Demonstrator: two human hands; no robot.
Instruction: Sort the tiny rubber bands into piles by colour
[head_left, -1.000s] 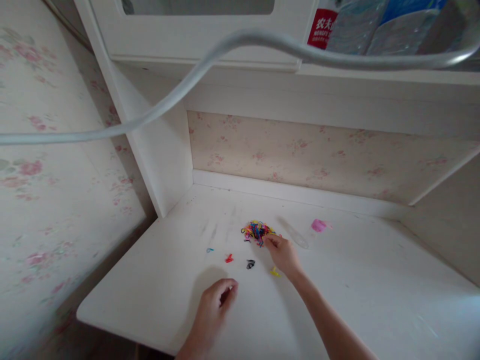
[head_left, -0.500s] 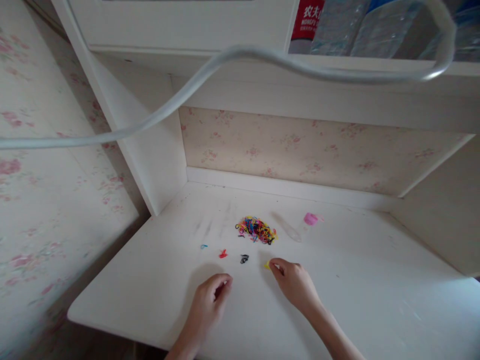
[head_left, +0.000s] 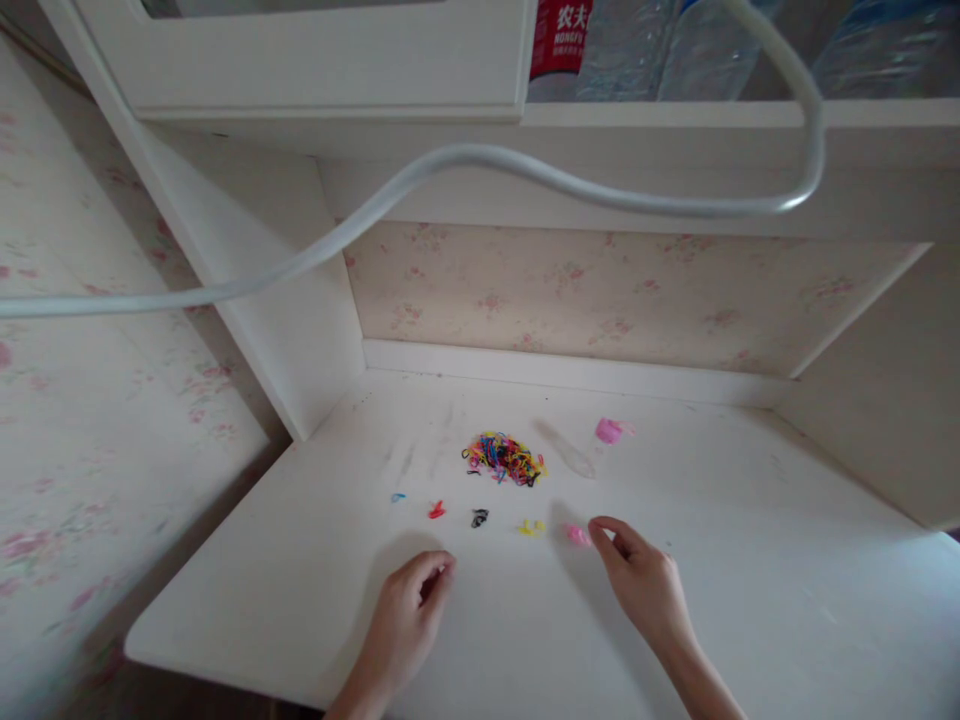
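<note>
A heap of tiny coloured rubber bands [head_left: 503, 457] lies mid-desk on the white desktop [head_left: 750, 590]. In front of it sits a row of small sorted groups: blue [head_left: 397, 497], red [head_left: 436, 511], black [head_left: 479, 517], yellow [head_left: 531, 526] and pink [head_left: 577, 534]. My right hand [head_left: 643, 580] rests on the desk with thumb and forefinger pinched right beside the pink group. My left hand [head_left: 409, 620] lies loosely curled near the front edge, below the red and black groups, with nothing visible in it.
A clear small bottle [head_left: 570, 455] lies on its side behind the heap, its pink cap [head_left: 609, 431] next to it. A white cable [head_left: 465, 160] hangs across the view. Water bottles [head_left: 600, 45] stand on the shelf above. A floral wall closes the left side.
My right hand drew back from the heap to the yellow group, then shifted right; a pink group now lies at its fingertips. The left hand barely moved.
</note>
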